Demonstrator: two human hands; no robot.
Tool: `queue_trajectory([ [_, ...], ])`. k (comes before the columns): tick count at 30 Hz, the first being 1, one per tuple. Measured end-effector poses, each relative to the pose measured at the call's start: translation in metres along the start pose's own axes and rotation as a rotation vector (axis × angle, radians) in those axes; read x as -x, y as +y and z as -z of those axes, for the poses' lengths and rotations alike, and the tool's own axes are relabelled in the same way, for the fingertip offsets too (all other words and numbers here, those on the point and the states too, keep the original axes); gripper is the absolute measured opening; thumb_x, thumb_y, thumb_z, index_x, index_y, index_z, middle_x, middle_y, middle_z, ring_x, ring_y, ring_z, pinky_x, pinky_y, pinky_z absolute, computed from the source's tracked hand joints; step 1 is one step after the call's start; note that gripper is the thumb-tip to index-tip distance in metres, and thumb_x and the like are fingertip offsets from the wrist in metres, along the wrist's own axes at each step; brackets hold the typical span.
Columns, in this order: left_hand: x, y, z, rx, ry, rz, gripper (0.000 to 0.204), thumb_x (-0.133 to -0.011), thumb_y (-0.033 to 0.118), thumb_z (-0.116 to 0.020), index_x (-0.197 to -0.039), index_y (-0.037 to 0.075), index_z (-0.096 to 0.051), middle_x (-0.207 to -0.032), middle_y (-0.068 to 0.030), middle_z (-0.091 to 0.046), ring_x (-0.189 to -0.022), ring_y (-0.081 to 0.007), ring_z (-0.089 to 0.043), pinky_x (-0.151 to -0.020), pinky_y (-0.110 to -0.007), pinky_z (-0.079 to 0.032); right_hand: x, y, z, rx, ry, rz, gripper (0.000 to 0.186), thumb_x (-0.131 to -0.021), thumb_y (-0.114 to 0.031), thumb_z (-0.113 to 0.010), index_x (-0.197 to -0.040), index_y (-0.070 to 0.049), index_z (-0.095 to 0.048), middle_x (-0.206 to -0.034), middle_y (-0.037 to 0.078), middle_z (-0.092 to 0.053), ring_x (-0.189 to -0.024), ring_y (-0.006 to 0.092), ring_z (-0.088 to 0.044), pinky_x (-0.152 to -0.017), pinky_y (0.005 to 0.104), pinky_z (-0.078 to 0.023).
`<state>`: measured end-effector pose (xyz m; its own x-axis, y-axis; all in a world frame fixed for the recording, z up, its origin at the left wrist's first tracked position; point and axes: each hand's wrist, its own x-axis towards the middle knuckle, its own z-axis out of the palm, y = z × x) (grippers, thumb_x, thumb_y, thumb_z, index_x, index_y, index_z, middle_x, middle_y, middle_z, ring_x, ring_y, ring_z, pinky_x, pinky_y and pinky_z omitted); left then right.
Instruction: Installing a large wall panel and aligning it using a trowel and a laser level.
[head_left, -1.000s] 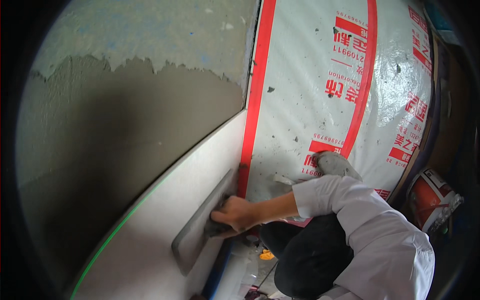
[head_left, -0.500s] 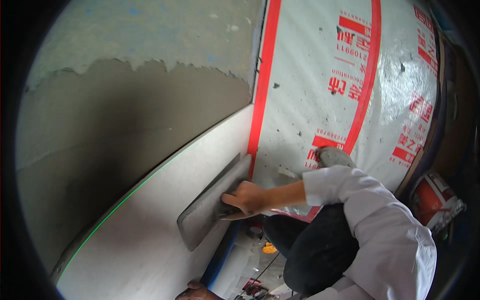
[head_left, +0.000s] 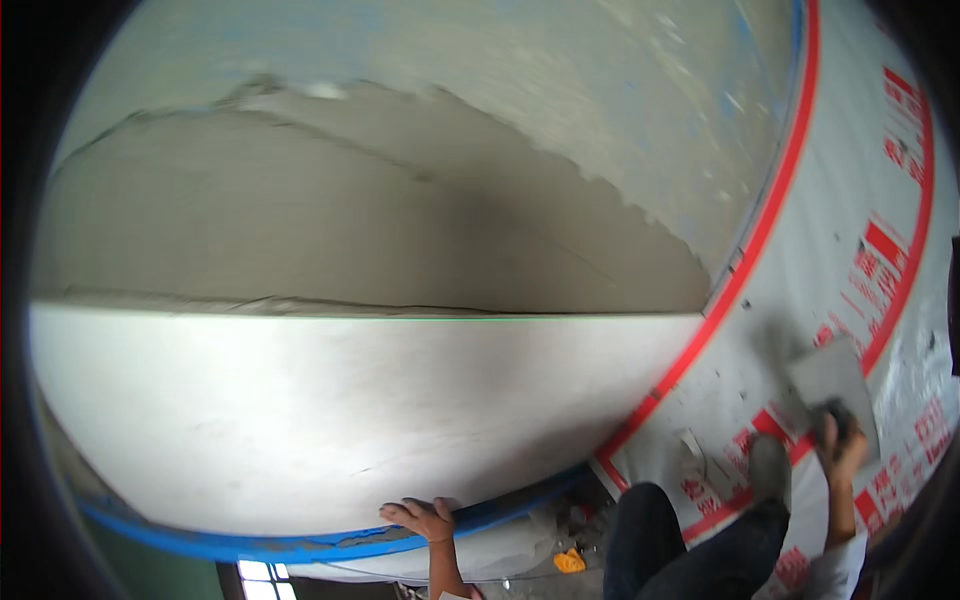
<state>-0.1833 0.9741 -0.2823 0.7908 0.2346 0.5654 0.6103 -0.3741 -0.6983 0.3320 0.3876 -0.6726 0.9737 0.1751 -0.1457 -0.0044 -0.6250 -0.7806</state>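
At the right side of the view, the right hand (head_left: 844, 452) is closed around the dark handle (head_left: 830, 410) of a flat grey trowel (head_left: 828, 372), fingers curled in; the trowel's plate shows in front of a white sheet (head_left: 790, 285) with red printing, and whether the two touch I cannot tell; hand and tool are a little blurred; low in the middle, the left hand (head_left: 422, 519) has its fingers stretched out and slightly spread on the lower edge of a large pale panel (head_left: 300, 400); the panel reaches from the far left to a red band (head_left: 765, 243) bordering the sheet; a thin green line (head_left: 480, 319) runs along part of its upper edge; above the panel, a grey-brown coat (head_left: 300, 210) covers the wall, ending in a ragged border against a paler, blue-tinged area (head_left: 560, 80); a blue strip (head_left: 290, 549) curves along the panel's lower edge, just beside the left hand; near the bottom, a yellow scrap (head_left: 569, 560) lies to the left of dark trousers (head_left: 645, 545); a grey shoe (head_left: 768, 468) shows in front of the sheet, and a pale sleeve (head_left: 838, 573) covers part of the right arm
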Motion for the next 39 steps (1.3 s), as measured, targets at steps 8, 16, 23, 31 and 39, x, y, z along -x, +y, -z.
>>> queue_trajectory([
  [8,-0.036,0.010,0.051,0.042,-0.210,-0.124,0.075,-0.099,0.044,-0.082,-0.155,0.003,-0.055,-0.172,-0.0380,-0.035,-0.160,-0.0667,-0.032,-0.128,-0.083,-0.026,-0.016,0.143,-0.021,-0.429,0.120,-0.052,0.044,-0.116,-0.030,-0.064,-0.140,0.005,-0.075,-0.123,0.030,-0.081,-0.115,0.0420,-0.079,-0.106,0.0476,-0.059],
  [16,-0.201,-0.092,0.144,0.102,0.172,0.228,0.075,-0.110,0.035,-0.064,-0.171,-0.002,-0.043,-0.182,-0.0344,-0.032,-0.169,-0.0568,-0.030,-0.136,-0.073,-0.021,-0.042,-0.203,0.060,-0.450,-0.304,0.282,0.052,-0.119,-0.041,-0.060,-0.145,0.002,-0.073,-0.131,0.024,-0.082,-0.123,0.0354,-0.078,-0.110,0.0445,-0.058],
  [23,-0.259,-0.135,0.163,0.159,0.481,0.316,0.068,-0.109,0.027,-0.061,-0.168,-0.003,-0.047,-0.180,-0.0326,-0.038,-0.167,-0.0570,-0.033,-0.135,-0.071,-0.024,-0.006,-0.535,0.123,-0.767,-0.224,0.980,0.030,-0.097,-0.023,-0.082,-0.113,0.000,-0.075,-0.082,0.017,-0.071,-0.072,0.0319,-0.075,-0.070,0.0391,-0.058],
  [31,-0.265,-0.144,0.152,0.223,0.500,0.294,0.069,-0.107,0.028,-0.068,-0.170,0.005,-0.050,-0.181,-0.0242,-0.042,-0.169,-0.0470,-0.036,-0.136,-0.068,-0.029,0.069,-0.839,0.160,-0.809,0.151,1.172,0.037,-0.106,-0.032,-0.080,-0.104,0.003,-0.071,-0.079,0.024,-0.070,-0.068,0.0402,-0.072,-0.068,0.0447,-0.056],
  [39,-0.244,-0.148,0.166,0.245,0.466,0.313,0.073,-0.105,0.034,-0.072,-0.169,0.006,-0.052,-0.180,-0.0216,-0.044,-0.170,-0.0433,-0.037,-0.139,-0.062,-0.028,0.145,-0.824,0.187,-1.094,0.199,1.346,0.030,-0.109,-0.026,-0.078,-0.102,0.002,-0.072,-0.074,0.022,-0.068,-0.073,0.0260,-0.077,-0.068,0.0415,-0.057],
])
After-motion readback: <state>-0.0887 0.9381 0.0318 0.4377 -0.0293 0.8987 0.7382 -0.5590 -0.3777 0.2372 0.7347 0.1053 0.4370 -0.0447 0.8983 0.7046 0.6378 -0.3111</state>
